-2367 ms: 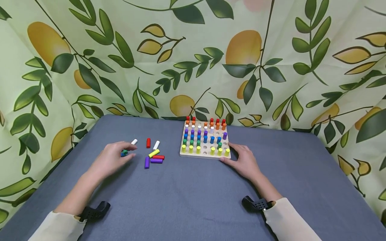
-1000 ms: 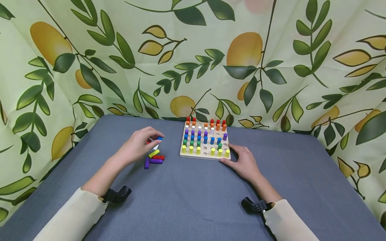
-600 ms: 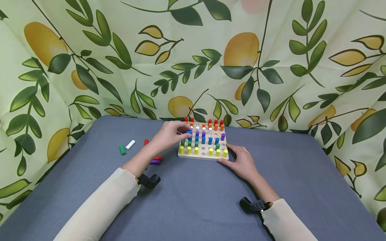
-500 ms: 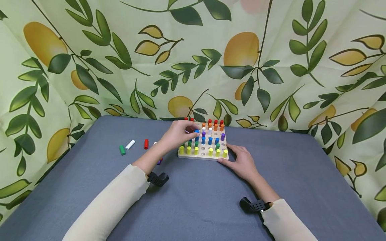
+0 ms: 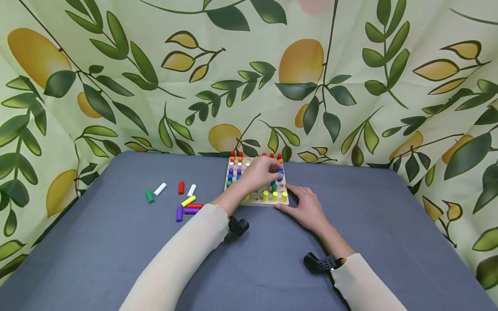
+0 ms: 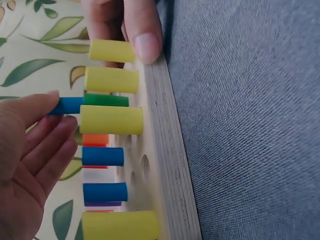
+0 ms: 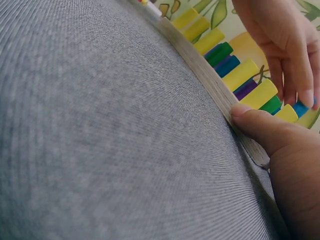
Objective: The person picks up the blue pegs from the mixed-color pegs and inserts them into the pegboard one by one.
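The wooden pegboard (image 5: 268, 204) stands at the back middle of the table, with rows of coloured pegs upright in its holes. Over its right part, my left hand (image 5: 261, 172) pinches a blue peg (image 6: 70, 105) between thumb and fingers. In the left wrist view this peg sits beyond a green peg (image 6: 106, 100) and the yellow pegs; whether its lower end is in a hole is hidden. My right hand (image 5: 305, 208) holds the board's near right corner, the thumb (image 7: 250, 117) on the front edge and the fingers along the right side.
Left of the board lie loose pegs: a green one (image 5: 149, 196), white ones (image 5: 160, 189), red ones (image 5: 181, 187), a yellow one (image 5: 188, 201) and purple ones (image 5: 179, 214). A leaf-patterned cloth (image 5: 249, 86) hangs behind the table.
My left hand has picked up the blue peg at the left and carried it right, across the board to its right part. The green peg stays on the table. My right hand keeps its hold.
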Action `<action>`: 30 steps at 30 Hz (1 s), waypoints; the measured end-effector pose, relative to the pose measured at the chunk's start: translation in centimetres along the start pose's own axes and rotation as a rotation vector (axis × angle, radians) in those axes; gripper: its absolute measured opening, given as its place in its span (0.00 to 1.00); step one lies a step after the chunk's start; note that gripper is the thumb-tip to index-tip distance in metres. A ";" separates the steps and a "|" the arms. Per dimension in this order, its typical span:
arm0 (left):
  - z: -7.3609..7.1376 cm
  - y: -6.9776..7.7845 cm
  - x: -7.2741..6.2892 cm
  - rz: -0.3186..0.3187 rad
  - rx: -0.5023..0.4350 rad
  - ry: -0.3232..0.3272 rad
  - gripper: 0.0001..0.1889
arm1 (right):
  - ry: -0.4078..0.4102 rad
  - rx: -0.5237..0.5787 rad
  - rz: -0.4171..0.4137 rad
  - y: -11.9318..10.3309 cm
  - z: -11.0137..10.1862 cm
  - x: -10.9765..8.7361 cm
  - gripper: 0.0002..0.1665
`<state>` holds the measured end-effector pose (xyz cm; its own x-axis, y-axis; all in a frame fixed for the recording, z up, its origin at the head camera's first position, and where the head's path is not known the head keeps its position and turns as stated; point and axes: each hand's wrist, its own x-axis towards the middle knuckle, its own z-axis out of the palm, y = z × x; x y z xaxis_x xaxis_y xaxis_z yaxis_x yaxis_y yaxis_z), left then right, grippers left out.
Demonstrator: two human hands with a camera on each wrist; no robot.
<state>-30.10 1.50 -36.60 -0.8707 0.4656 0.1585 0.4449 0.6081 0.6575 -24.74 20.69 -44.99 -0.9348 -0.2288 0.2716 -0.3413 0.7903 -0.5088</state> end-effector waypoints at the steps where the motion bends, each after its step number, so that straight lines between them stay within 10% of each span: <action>1: 0.1 -0.1 0.2 0.003 0.003 -0.003 0.13 | 0.001 0.002 -0.001 -0.1 0.0 0.0 0.45; 30: 2.1 -1.0 1.7 -0.058 0.029 -0.079 0.09 | 0.004 0.005 -0.016 0.2 0.0 0.1 0.46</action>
<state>-31.55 3.01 -38.55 -0.8766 0.4774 0.0611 0.4006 0.6533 0.6425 -24.93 20.81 -45.04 -0.9287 -0.2397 0.2829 -0.3571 0.7835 -0.5085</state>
